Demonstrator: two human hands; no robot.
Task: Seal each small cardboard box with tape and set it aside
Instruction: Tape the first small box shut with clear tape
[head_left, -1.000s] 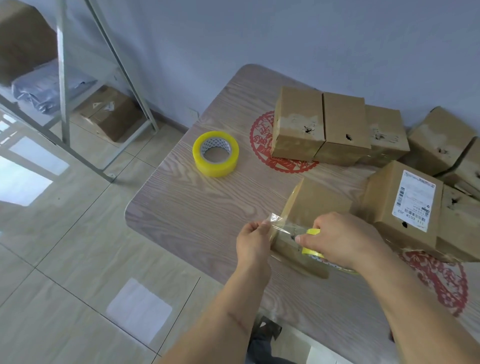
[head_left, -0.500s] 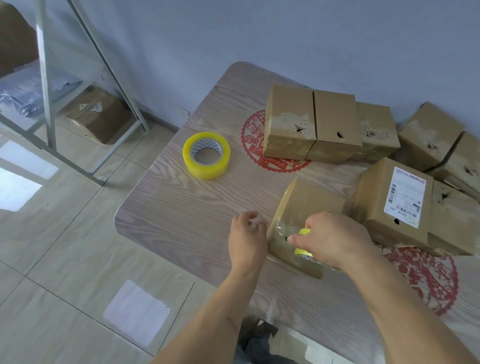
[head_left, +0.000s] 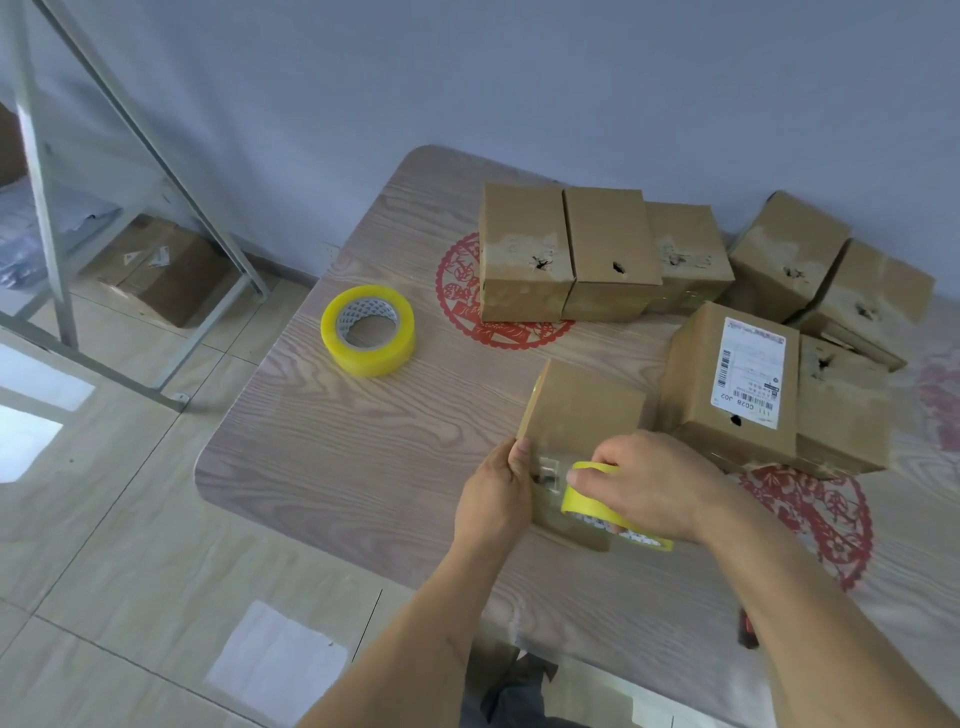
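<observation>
A small cardboard box (head_left: 582, 410) stands on the wooden table (head_left: 363, 457) near its front edge. My left hand (head_left: 496, 493) presses flat against the box's left side, over the end of a clear tape strip. My right hand (head_left: 654, 486) grips a yellow tape roll (head_left: 584, 501) held against the box's near face. A second, fuller yellow tape roll (head_left: 368, 330) lies flat on the table to the left.
Several cardboard boxes (head_left: 602, 254) sit at the back and right of the table; one carries a white shipping label (head_left: 749, 371). Red paper-cut decorations (head_left: 810, 514) lie on the tabletop. A metal shelf frame (head_left: 124, 197) with a box stands on the tiled floor to the left.
My left hand went from pinching the pulled-out tape end to lying flat against the box's side. The tape strip now lies on the box. My right hand stays on its roll.
</observation>
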